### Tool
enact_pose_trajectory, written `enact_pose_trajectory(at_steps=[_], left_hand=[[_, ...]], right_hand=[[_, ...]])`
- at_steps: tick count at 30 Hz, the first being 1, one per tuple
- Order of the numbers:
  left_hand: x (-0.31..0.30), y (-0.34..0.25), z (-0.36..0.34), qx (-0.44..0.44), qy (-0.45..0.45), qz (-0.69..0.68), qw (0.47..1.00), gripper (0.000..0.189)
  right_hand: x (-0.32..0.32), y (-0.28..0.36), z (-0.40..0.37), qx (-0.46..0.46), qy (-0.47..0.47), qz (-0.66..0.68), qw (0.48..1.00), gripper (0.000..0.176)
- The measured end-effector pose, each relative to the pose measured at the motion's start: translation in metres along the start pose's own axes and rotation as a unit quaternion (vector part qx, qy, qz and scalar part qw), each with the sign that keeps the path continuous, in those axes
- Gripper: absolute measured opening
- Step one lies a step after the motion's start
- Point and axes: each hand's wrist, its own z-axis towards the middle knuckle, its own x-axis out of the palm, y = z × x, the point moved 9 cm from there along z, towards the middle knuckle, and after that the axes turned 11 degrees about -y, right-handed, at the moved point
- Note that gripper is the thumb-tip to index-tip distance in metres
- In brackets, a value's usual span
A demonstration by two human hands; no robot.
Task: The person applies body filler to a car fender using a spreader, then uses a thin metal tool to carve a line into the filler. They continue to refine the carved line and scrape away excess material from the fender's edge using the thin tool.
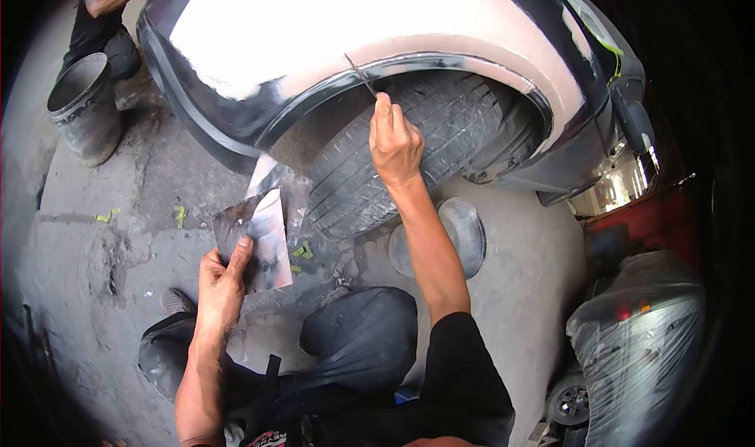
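My right hand (pixel 395 144) is closed on a thin dark flat blade (pixel 359 73), seen nearly edge-on, which looks like a putty spreader. Its tip is at the lip of the wheel arch (pixel 440 60), on a car fender (pixel 346 14) coated white and pale pink, with dark patches. Just below that hand is the dusty tyre (pixel 440 132). Lower left, my left hand (pixel 222 282) grips a flat smeared mixing board (pixel 271 242), thumb on top and fingers underneath. The board is grey and brown with a whitish area; another pale sheet or panel shows behind it.
A dirty bucket (pixel 82 113) stands at upper left, near a crouching person (pixel 102 22) in dark clothes. A round pan or lid (pixel 465 231) lies beneath my right forearm. Bits of green tape (pixel 181 215) are scattered on the floor. A plastic-wrapped vehicle part (pixel 641 337) sits at right.
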Motion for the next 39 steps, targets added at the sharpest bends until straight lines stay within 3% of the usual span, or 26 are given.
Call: enact_pose_trajectory(at_steps=[3, 6, 9, 13, 18, 24, 33, 39], left_hand=[[-0.005, 0.002, 0.002, -0.015, -0.012, 0.073, 0.997, 0.040], [-0.004, -0.001, 0.000, -0.014, -0.012, 0.012, 1.000, 0.042], [-0.004, -0.004, 0.000, -0.003, -0.001, 0.060, 0.998, 0.042], [-0.001, -0.009, 0.001, 0.010, -0.019, 0.022, 1.000, 0.041], [-0.009, 0.008, 0.006, -0.028, 0.002, 0.116, 0.993, 0.038], [-0.003, -0.007, -0.003, 0.000, -0.008, -0.003, 1.000, 0.036], [-0.012, 0.004, 0.001, -0.022, -0.014, 0.063, 0.998, 0.040], [-0.011, -0.020, -0.008, 0.028, -0.046, 0.078, 0.996, 0.042]], right_hand=[[-0.004, 0.000, -0.002, -0.010, -0.012, -0.002, 1.000, 0.031], [-0.001, 0.001, 0.004, 0.000, -0.013, -0.011, 1.000, 0.033], [-0.001, 0.002, -0.003, -0.012, 0.001, -0.004, 1.000, 0.033], [-0.004, 0.002, 0.001, -0.019, -0.035, 0.005, 0.999, 0.033], [-0.003, -0.001, -0.002, -0.014, -0.012, -0.010, 1.000, 0.033], [-0.003, 0.002, -0.004, -0.006, -0.023, -0.012, 1.000, 0.032], [-0.002, 0.004, 0.001, 0.017, -0.025, -0.014, 0.999, 0.032], [-0.006, 0.000, 0.000, 0.021, -0.006, -0.018, 1.000, 0.033]])
